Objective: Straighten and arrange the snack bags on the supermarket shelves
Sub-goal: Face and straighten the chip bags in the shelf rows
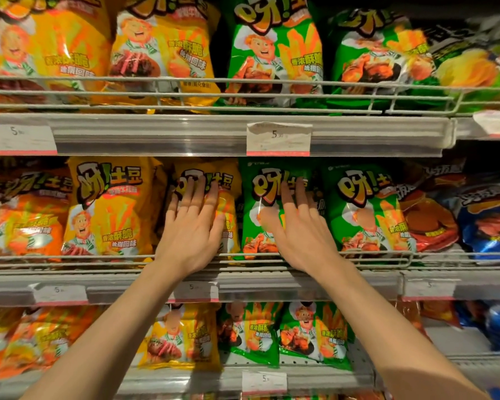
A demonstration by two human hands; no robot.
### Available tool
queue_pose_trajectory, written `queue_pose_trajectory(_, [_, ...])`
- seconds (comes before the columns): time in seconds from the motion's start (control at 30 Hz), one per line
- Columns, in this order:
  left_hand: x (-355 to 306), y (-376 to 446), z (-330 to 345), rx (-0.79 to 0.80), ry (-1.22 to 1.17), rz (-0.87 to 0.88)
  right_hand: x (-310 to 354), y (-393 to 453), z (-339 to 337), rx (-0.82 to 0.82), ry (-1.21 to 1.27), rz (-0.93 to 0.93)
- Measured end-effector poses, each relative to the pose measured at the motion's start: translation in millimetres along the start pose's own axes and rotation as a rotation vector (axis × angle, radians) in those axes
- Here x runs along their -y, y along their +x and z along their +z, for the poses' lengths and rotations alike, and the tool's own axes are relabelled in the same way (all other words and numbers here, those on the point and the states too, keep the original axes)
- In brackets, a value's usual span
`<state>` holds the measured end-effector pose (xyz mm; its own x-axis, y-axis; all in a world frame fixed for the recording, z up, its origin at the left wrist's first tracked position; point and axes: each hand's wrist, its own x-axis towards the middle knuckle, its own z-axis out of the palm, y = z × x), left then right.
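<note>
Head view looks at three wire-fronted shelves packed with snack bags. On the middle shelf a yellow bag (211,203) stands upright just beside a green bag (260,209), both printed with a cartoon chef and fries, both glossy and slightly creased. Left of the yellow bag is a second yellow one (107,206), with orange bags (20,215) at the far left; right of the green bag is another green one (364,209), then a red bag (427,215) and a blue bag (488,217).

The left hand (192,229) lies flat on the yellow bag, fingers straight and slightly spread, pressing its front. The right hand (298,229) lies flat on the green bag likewise, fingers straight, thumb out to the left. Neither hand curls round anything. Both bare forearms reach up from the near bottom corners.

A white wire rail (70,259) runs along the front of the middle shelf, and price tags (278,138) sit in the shelf strips. The upper and lower shelves hold more yellow and green bags.
</note>
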<state>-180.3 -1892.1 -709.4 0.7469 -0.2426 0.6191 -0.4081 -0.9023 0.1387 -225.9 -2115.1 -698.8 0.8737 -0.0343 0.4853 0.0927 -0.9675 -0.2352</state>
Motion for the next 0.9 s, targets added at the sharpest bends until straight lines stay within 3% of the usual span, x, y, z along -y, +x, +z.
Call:
queue_pose_trajectory(0.17, [0.6,0.4,-3.6,0.046,-0.023,-0.006,3.9,-1.1,-0.2,0.013,-0.017,0.032])
queue_pose_trajectory(0.3, [-4.2,-6.2,-12.3,-0.105,-0.150,-0.004,0.5,-4.1,-3.5,-0.028,0.083,0.021])
queue_pose_trajectory(0.47, [-9.4,-16.9,-22.1,-0.277,-0.467,-0.059,-6.4,-10.4,-8.3,-0.206,0.451,0.037])
queue_pose_trajectory(0.57, [-16.3,-25.6,-34.0,-0.227,-0.705,-0.179,-10.5,-21.0,-9.8,-0.240,0.659,0.117])
queue_pose_trajectory(0.7, [-27.5,-26.7,-56.3,-0.090,-0.861,-0.353,-14.1,-29.1,-23.9,-0.099,0.953,0.366])
queue_pose_trajectory(0.9, [-59.7,-17.4,-118.1,0.175,-0.979,-0.631,-14.7,-41.0,-84.3,0.112,0.981,0.620])
